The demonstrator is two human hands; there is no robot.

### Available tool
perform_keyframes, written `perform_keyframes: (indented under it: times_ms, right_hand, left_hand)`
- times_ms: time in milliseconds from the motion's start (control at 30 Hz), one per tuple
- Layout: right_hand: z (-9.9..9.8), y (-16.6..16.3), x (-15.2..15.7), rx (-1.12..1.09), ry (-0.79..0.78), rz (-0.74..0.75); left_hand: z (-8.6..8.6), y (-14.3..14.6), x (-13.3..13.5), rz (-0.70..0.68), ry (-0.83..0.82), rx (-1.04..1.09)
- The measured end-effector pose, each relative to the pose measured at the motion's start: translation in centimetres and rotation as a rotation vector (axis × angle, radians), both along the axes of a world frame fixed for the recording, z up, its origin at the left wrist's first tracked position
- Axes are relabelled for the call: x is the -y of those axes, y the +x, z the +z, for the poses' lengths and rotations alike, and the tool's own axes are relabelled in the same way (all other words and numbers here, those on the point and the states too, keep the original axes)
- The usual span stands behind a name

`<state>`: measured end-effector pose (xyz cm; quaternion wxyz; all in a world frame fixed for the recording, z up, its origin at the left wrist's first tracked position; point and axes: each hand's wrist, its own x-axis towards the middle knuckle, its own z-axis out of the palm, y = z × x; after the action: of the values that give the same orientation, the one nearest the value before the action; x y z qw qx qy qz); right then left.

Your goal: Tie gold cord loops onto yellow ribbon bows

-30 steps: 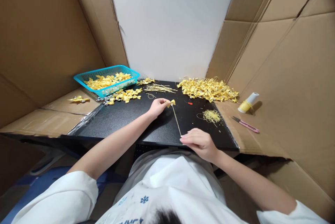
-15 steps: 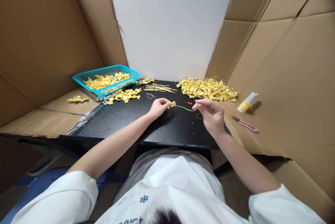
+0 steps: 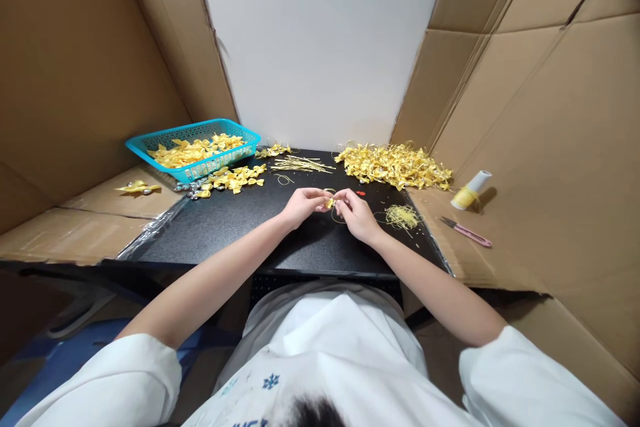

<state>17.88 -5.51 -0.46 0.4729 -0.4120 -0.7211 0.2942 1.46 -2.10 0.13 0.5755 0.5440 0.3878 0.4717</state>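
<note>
My two hands meet above the middle of the black table. My left hand is closed, its thumb and fingertips pinching a small yellow ribbon bow. From the other side my right hand is closed too, with its fingertips against the bow and on a thin yellow cord. The cord curves in a loop below the fingers. Fingertips hide much of the bow and the cord's ends.
A blue basket of yellow bows stands at the back left, with more bows before it. Cut cords lie at the back. On the right are a bow heap, tangled cord, pink snips and a thread cone.
My right hand has moved left to meet my left hand at the bow. The cord, stretched between the hands before, now hangs in a loop. The tangled cord at right has come into sight.
</note>
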Motion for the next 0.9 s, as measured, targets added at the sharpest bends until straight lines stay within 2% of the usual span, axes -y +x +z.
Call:
perform_keyframes:
  times_ms: [233, 567, 900]
  right_hand:
    - [-0.08, -0.07, 0.21, 0.076, 0.091, -0.173]
    - [-0.60, -0.02, 0.27, 0.185, 0.099, -0.223]
    - [-0.74, -0.04, 0.26, 0.194, 0.095, -0.239]
  left_hand:
    - [0.18, -0.08, 0.21, 0.042, 0.012, -0.039]
    - [0.65, 0.15, 0.63, 0.081, 0.075, -0.093]
    - [0.27, -0.09, 0.32, 0.062, 0.084, -0.104]
